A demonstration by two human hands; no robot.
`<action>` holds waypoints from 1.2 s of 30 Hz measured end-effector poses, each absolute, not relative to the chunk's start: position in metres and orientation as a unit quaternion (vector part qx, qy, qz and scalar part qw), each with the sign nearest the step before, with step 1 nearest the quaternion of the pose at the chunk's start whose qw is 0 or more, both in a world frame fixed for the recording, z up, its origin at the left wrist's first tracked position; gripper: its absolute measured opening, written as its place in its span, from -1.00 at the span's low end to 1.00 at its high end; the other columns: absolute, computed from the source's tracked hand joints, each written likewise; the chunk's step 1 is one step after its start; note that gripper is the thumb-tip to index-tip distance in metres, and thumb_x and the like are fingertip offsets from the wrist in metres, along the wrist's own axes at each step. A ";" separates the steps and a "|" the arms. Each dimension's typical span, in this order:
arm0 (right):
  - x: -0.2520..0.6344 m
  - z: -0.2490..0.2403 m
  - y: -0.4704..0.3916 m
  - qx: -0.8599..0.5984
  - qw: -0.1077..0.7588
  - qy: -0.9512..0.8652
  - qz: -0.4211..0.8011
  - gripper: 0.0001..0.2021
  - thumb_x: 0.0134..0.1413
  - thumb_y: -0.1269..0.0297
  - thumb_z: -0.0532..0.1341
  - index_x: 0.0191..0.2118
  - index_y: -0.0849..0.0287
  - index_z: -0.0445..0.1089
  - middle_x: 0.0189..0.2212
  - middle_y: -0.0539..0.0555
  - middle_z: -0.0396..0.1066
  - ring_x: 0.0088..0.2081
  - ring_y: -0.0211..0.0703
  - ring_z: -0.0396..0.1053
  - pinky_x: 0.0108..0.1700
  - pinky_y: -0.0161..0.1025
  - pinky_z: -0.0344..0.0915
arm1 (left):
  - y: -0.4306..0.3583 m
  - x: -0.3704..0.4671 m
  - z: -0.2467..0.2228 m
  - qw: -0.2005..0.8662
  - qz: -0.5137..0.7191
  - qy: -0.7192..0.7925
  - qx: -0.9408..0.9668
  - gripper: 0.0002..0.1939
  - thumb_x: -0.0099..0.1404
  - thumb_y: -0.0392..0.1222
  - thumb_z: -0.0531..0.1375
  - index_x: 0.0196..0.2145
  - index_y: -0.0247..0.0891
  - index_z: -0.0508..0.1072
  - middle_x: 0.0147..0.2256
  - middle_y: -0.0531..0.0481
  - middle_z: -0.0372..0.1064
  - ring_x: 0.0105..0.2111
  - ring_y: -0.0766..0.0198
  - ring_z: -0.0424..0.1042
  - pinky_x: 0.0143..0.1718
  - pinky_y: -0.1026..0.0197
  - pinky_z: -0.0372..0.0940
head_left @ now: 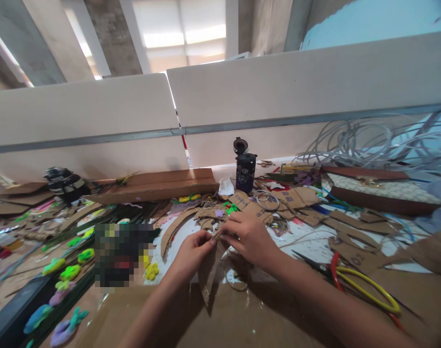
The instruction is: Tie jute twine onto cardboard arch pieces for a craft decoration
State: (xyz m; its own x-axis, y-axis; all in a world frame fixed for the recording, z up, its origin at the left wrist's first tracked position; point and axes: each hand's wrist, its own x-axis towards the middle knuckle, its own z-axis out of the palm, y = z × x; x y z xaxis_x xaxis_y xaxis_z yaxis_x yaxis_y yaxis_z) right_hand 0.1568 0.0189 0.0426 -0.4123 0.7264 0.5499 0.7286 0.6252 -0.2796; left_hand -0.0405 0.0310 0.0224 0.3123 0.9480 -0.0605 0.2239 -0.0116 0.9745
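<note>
In the middle of the head view, my left hand (193, 253) and my right hand (247, 237) meet at a twine-wrapped cardboard piece. Both hands pinch its narrow part between thumb and fingers. A pointed brown strip (207, 280) hangs below my fingertips. Just beyond my hands lies a curved, twine-covered band (209, 212) with a small purple flower (219, 212) and a green flower (230, 208) on it. A curved cardboard strip (175, 228) arcs to the left of it. A loop of twine (237, 287) hangs under my right hand.
Scissors with red and yellow handles (365, 287) lie at the right. Behind stand an open dark bottle (245, 174) and a patterned bag (380, 191). Cardboard scraps (302, 197) and a long cardboard tray (162, 185) are about. Fuzzy coloured flowers (70, 273) lie left.
</note>
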 end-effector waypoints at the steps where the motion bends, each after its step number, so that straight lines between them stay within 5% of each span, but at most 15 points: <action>1: 0.157 0.042 0.019 -0.436 0.329 -0.838 -0.002 -0.94 0.15 0.44 0.32 -0.35 0.19 0.48 -0.38 0.03 0.37 -0.28 -0.12 0.33 -0.25 -0.24 0.13 | 0.031 -0.040 0.023 0.522 0.348 0.470 0.621 -0.84 0.07 -0.11 0.28 -0.49 -0.24 0.44 -0.51 0.09 0.29 -0.47 0.29 0.23 -0.43 0.28 0.09; 10: 0.154 0.041 0.017 -0.450 0.330 -0.829 -0.008 -0.92 0.16 0.45 0.31 -0.35 0.19 0.46 -0.36 0.04 0.38 -0.27 -0.12 0.33 -0.23 -0.24 0.15 | 0.031 -0.038 0.021 0.586 0.370 0.433 0.576 -0.81 0.02 -0.16 0.33 -0.37 -0.26 0.56 -0.40 0.03 0.47 -0.38 0.24 0.37 -0.28 0.25 0.21; 36: 0.148 0.048 0.009 -0.485 0.325 -0.811 0.043 -0.91 0.10 0.48 0.31 -0.35 0.17 0.42 -0.36 0.02 0.40 -0.27 -0.11 0.35 -0.23 -0.22 0.15 | 0.025 -0.033 0.031 0.562 0.367 0.468 0.575 -0.76 0.00 -0.06 0.33 -0.44 -0.28 0.47 -0.51 0.08 0.37 -0.49 0.31 0.26 -0.43 0.28 0.13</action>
